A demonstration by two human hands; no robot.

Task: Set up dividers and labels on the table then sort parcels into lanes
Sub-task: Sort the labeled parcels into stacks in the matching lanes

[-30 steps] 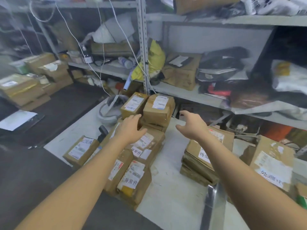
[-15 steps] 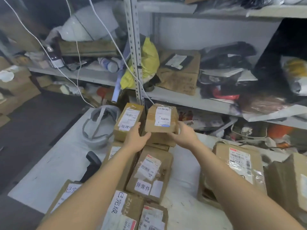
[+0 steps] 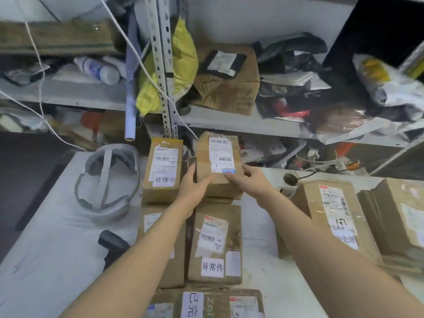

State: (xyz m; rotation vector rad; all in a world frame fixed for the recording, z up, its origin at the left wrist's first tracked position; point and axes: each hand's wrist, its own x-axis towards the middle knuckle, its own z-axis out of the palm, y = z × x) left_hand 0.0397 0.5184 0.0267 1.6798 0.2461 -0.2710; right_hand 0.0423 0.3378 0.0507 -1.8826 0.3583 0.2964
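A parcel storeroom or courier depot: a grey slotted-steel shelving rack (image 3: 164, 72) is crammed with worn brown cardboard boxes (image 3: 231, 92) and white and black plastic mailer bags (image 3: 394, 88). Brown taped cardboard parcels (image 3: 215, 246) with barcode shipping labels lie on a white table (image 3: 57, 249), near a black handheld scanner (image 3: 112, 245).

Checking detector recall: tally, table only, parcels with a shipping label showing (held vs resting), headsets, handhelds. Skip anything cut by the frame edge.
Parcel in grip: 1
Resting labelled parcels: 4
Grey headset: 1
Black handheld: 1
Total: 7
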